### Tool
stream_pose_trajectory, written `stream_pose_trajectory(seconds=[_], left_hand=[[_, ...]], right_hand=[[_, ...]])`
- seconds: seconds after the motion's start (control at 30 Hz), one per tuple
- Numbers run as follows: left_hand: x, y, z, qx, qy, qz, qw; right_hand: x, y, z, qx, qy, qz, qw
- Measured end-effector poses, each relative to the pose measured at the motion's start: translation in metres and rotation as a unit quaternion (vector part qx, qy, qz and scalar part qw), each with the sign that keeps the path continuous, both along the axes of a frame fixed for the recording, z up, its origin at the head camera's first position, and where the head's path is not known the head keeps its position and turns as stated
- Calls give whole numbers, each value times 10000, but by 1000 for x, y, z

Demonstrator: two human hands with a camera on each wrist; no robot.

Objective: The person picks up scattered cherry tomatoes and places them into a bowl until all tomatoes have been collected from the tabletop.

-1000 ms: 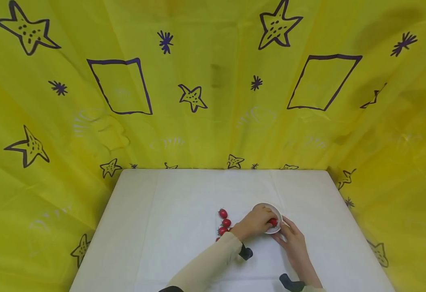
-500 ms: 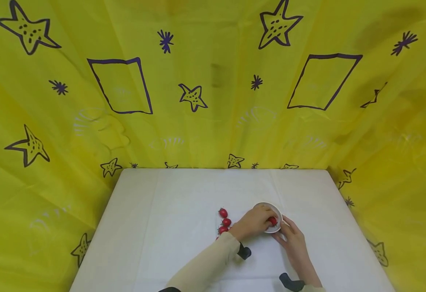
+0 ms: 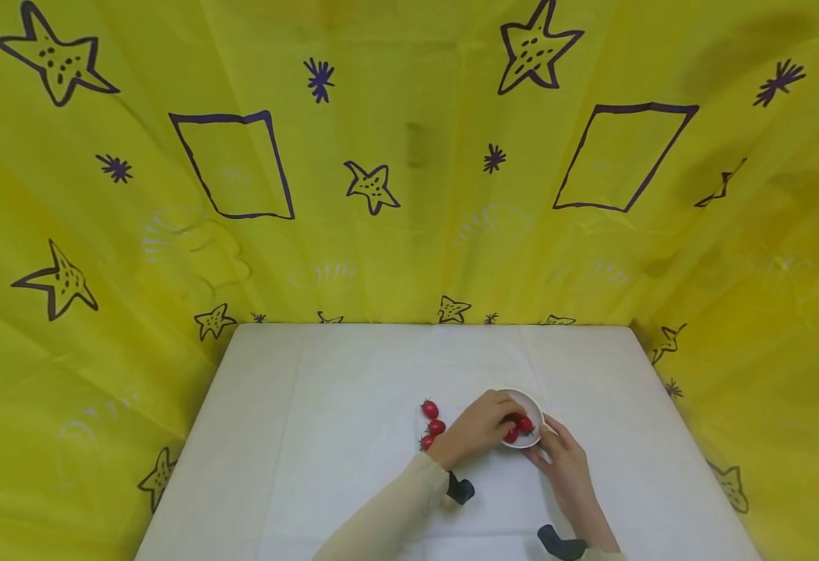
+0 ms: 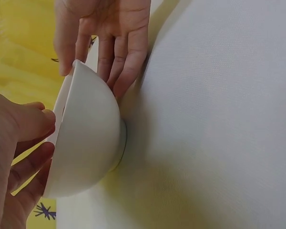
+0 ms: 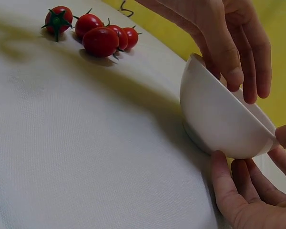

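A white bowl point(image 3: 528, 405) stands on the table, with red cherry tomatoes point(image 3: 525, 425) inside it. My right hand point(image 3: 569, 467) holds the bowl from the right; in the right wrist view its thumb is at the rim and its fingers lie under the side. Over the bowl's left part hangs my left hand point(image 3: 481, 425), covering some of the inside. The right wrist view shows the left hand point(image 5: 224, 43) with loose fingers pointing down into the bowl, nothing between them. Several more cherry tomatoes point(image 5: 101, 42) with green stems lie on the table left of the bowl.
A white cloth covers the table point(image 3: 353, 374). Yellow curtains point(image 3: 409, 257) with star drawings enclose its back and sides. My left forearm point(image 3: 388, 506) passes close to the loose tomatoes and hides part of that group.
My left hand has drawn back slightly to the left and its fingers have loosened. A second tomato now shows in the bowl. The right hand and bowl have stayed in place.
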State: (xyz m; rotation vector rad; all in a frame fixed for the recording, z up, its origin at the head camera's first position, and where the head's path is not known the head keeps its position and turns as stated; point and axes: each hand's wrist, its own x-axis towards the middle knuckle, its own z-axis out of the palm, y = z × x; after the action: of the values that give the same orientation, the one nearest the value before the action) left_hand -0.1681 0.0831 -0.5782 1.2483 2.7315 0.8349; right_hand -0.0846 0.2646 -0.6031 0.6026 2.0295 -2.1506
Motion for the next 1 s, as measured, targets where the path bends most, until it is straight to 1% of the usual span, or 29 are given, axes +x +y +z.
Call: stream_pose_trajectory(seconds=[0.07, 0.23, 0.3, 0.43, 0.57, 0.7, 0.77, 0.8, 0.9, 0.97, 1.0], left_hand=[[2, -4, 0, 138, -47, 56, 9999], [7, -14, 1, 443, -464, 303, 9975], [9, -17, 1, 488, -559, 398, 9964], [11, -21, 1, 516, -512, 530, 9959], [12, -27, -4, 759, -390, 566, 9947], [15, -35, -11, 1137, -455, 563, 9909], [16, -40, -13, 1262, -578, 606, 9885], [17, -42, -13, 1302, -688, 647, 9870], [20, -51, -15, 1363, -785, 775, 9845], [21, -57, -16, 1377, -781, 865, 9836], [20, -60, -18, 1357, -726, 907, 9839]], right_hand=[[0, 0, 0, 49, -32, 57, 10000], [-1, 0, 1, 145, -109, 63, 9998], [0, 0, 1, 183, -139, 27, 9997], [0, 0, 2, 193, -168, -15, 9997], [0, -2, 2, 229, -184, -16, 9996], [0, -3, 2, 232, -192, 12, 9995], [0, -3, 2, 198, -187, -7, 9996], [0, -3, 2, 190, -193, -4, 9996], [-1, -3, 2, 132, -172, -5, 9998], [-1, -3, 2, 118, -169, 16, 9998], [-1, -3, 2, 116, -174, 19, 9998]])
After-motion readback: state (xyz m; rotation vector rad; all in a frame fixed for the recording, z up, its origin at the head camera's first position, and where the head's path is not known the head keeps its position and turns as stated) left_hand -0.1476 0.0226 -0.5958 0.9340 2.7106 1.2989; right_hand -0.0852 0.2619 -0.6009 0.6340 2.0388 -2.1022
